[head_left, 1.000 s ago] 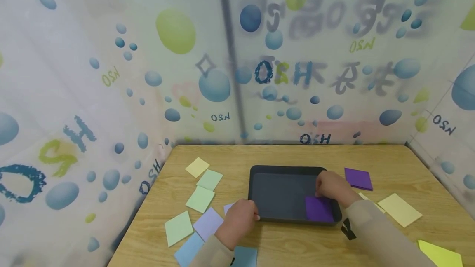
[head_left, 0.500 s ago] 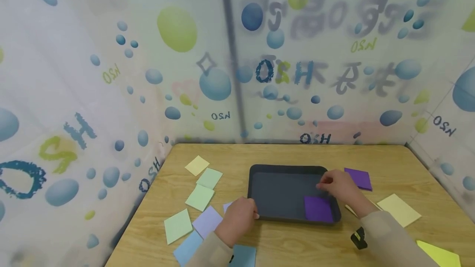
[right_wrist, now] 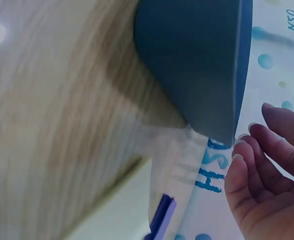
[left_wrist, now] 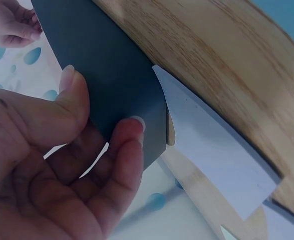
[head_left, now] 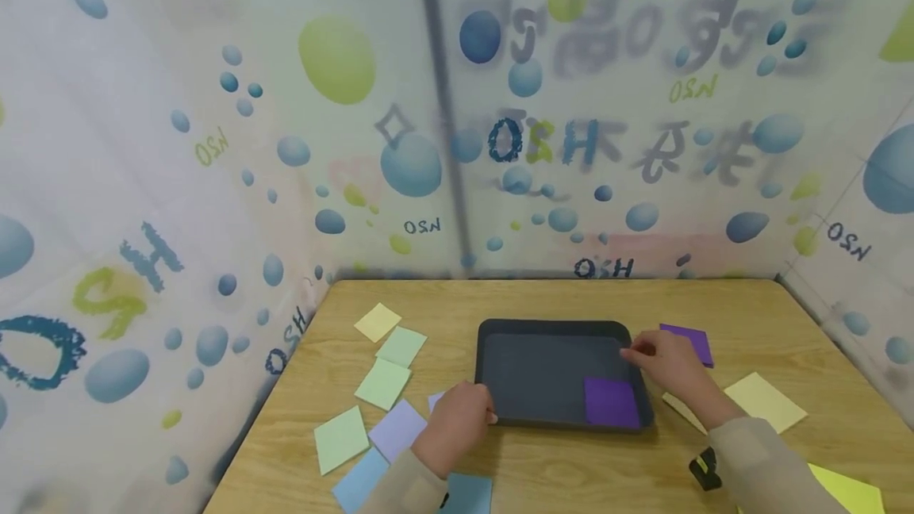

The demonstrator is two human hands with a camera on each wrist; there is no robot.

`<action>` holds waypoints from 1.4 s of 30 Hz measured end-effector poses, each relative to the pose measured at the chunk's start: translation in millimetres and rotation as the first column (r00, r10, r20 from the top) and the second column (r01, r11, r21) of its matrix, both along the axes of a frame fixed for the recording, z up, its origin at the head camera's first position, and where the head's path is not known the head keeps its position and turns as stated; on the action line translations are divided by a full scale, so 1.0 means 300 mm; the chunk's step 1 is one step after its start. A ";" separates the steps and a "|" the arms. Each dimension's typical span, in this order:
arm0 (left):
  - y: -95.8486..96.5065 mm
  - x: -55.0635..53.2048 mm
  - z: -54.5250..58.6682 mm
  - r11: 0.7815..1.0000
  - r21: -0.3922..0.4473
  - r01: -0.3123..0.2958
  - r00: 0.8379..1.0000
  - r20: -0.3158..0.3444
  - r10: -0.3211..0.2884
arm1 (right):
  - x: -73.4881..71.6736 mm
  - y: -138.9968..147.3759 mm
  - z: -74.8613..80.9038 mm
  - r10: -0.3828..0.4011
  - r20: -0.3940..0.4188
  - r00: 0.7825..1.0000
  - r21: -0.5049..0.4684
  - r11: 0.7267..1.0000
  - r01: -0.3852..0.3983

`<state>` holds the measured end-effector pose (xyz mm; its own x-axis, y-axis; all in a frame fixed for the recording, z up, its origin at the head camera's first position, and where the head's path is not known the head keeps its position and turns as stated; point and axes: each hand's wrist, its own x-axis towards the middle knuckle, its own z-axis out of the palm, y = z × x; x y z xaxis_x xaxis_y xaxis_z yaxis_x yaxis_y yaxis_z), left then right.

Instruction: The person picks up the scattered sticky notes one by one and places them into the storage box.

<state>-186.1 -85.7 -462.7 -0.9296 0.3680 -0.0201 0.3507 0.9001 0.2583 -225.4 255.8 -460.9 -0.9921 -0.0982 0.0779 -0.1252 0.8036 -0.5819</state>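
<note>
A dark grey rectangular tray [head_left: 535,371] lies on the wooden table, with a purple sticky note pad [head_left: 612,403] flat in its near right corner. My left hand [head_left: 457,425] grips the tray's left side near the front corner. In the left wrist view, the thumb [left_wrist: 74,102] is at the rim and the fingers bear on the outer wall [left_wrist: 106,55]. Over the tray's right rim is my right hand [head_left: 670,365], fingers loosely bent and holding nothing. The right wrist view shows its fingertips [right_wrist: 239,145] close to the tray's outer wall [right_wrist: 192,65].
Another purple pad [head_left: 701,346] lies behind the right hand, with a cream pad [head_left: 767,403] and a yellow one [head_left: 850,489] nearer. Several green, lavender [head_left: 400,428] and blue [head_left: 362,478] pads lie left of the tray. A patterned curtain [head_left: 543,101] stands behind the table.
My right hand has lifted off the purple pad inside the tray and drawn back right to the rim, its fingers loosening. The left hand has stayed at the tray's corner.
</note>
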 end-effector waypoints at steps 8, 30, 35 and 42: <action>-0.007 -0.008 -0.002 1.000 0.000 -0.008 1.000 0.022 0.008 | -0.021 0.076 -0.005 -0.032 -0.033 0.999 0.050 0.998 0.034; 0.002 -0.011 -0.002 1.000 -0.005 0.013 1.000 0.021 -0.013 | -0.074 0.250 -0.023 -0.020 -0.038 0.999 0.137 0.990 0.025; 0.001 -0.011 -0.012 1.000 -0.001 0.005 1.000 0.022 -0.005 | -0.089 0.272 -0.033 -0.020 -0.007 1.000 0.150 0.988 0.021; 0.002 -0.009 -0.004 1.000 0.001 0.001 1.000 0.028 -0.001 | -0.117 0.293 -0.054 -0.030 0.019 0.999 0.154 0.988 0.027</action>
